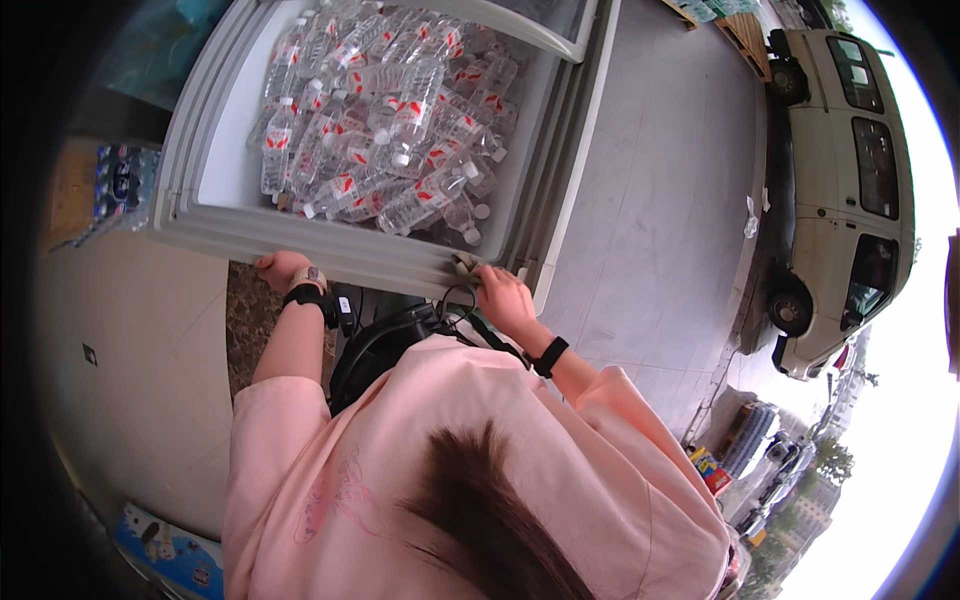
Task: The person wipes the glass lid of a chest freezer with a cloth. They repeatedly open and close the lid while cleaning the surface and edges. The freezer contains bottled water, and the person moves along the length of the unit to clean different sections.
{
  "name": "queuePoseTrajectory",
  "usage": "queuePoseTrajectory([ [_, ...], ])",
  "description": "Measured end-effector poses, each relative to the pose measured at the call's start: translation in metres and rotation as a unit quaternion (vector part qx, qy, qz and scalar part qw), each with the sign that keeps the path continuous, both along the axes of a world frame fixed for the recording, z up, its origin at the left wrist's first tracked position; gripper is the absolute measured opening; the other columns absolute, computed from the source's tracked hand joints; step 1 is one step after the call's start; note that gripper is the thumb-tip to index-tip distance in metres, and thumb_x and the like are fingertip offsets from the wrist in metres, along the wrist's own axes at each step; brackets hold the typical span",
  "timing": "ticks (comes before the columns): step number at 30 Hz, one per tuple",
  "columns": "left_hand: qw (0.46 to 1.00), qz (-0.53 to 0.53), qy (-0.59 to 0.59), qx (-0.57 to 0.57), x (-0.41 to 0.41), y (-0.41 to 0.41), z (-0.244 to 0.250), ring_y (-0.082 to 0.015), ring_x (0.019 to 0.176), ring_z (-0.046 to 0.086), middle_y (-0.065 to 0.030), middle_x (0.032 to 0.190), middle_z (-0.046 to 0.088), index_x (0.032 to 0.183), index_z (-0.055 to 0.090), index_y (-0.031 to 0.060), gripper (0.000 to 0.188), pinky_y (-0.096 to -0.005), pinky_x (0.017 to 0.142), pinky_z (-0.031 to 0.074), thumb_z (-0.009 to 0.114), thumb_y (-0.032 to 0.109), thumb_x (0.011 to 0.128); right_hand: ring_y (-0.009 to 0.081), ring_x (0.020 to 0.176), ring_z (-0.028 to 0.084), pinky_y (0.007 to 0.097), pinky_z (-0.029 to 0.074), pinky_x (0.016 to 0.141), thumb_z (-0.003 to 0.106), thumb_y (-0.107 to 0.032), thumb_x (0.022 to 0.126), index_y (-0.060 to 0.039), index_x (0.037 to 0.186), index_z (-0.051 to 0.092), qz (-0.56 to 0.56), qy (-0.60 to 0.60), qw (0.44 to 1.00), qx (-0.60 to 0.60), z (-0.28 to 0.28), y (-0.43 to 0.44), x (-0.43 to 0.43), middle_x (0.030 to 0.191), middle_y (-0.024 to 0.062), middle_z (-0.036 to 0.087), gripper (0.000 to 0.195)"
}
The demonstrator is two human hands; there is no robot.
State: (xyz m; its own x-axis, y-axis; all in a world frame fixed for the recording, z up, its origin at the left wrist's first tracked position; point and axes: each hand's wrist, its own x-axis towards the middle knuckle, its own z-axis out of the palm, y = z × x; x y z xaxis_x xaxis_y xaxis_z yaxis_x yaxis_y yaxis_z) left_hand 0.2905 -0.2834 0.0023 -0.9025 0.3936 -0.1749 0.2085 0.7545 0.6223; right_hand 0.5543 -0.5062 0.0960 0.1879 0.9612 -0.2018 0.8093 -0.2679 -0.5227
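Observation:
An open chest freezer [315, 259] stands before me, filled with a jumble of clear plastic bottles [416, 112]. The bottles have white caps and red-and-white labels. At the near right corner of the rim, my right hand [507, 300] pinches a crumpled greenish-grey cloth [466, 264] against the frame. My left hand [282, 271] is at the near wall of the freezer, below the rim. Its fingers are curled and partly hidden, so whether it grips the edge is unclear. A framed sliding glass lid [544, 34] covers part of the far right end.
To the right, a beige van [832, 187] is parked beyond the grey paved floor [637, 187]. Wooden pallets [742, 45] lie near it. At left are shrink-wrapped dark bottles [124, 180]. A blue printed freezer panel [172, 551] shows at lower left.

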Motion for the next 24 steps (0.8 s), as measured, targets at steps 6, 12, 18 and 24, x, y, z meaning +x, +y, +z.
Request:
queuePoseTrajectory([
  [6,0.998,0.007,0.069,-0.005,-0.004,0.009,-0.013,-0.0411,0.089,0.059,-0.0212,0.095,0.063,0.096,0.058,0.0006,0.049,-0.0498,0.077,0.048,0.024,0.036,0.093,0.0275,0.085,0.057,0.041,0.042,0.083,0.054,-0.015,0.075,-0.0084,0.098,0.054,0.051,-0.006,0.999,0.014,0.011,0.005,-0.018,0.085,0.0083,0.059,0.024],
  [12,0.998,0.021,0.061,0.016,-0.03,0.016,-0.038,-0.0423,0.08,0.06,-0.0229,0.085,0.064,0.089,0.057,0.0036,0.049,-0.0521,0.069,0.049,0.025,0.039,0.092,0.0207,0.089,0.055,0.0476,0.018,0.108,0.053,-0.026,0.079,-0.0122,0.089,0.054,0.131,-0.152,0.98,0.0,0.019,-0.046,0.047,0.071,0.0036,0.059,0.017],
  [18,0.991,0.019,0.102,0.089,-0.011,0.02,-0.049,-0.0424,0.085,0.06,-0.0215,0.089,0.064,0.093,0.06,0.0039,0.048,-0.0517,0.074,0.049,0.026,0.037,0.092,0.0196,0.092,0.054,0.0464,0.015,0.11,0.053,-0.026,0.078,-0.012,0.077,0.057,0.159,-0.169,0.97,0.073,0.02,-0.03,0.092,0.069,0.0027,0.06,0.014],
  [24,0.987,0.031,0.14,0.067,-0.036,0.037,-0.066,-0.0431,0.082,0.06,-0.022,0.088,0.063,0.097,0.059,0.0019,0.05,-0.0538,0.071,0.048,0.026,0.039,0.093,0.0208,0.093,0.053,0.0413,0.027,0.103,0.055,-0.026,0.077,-0.0109,0.086,0.057,0.15,-0.213,0.962,0.085,0.006,-0.009,0.102,0.079,0.0023,0.062,0.018],
])
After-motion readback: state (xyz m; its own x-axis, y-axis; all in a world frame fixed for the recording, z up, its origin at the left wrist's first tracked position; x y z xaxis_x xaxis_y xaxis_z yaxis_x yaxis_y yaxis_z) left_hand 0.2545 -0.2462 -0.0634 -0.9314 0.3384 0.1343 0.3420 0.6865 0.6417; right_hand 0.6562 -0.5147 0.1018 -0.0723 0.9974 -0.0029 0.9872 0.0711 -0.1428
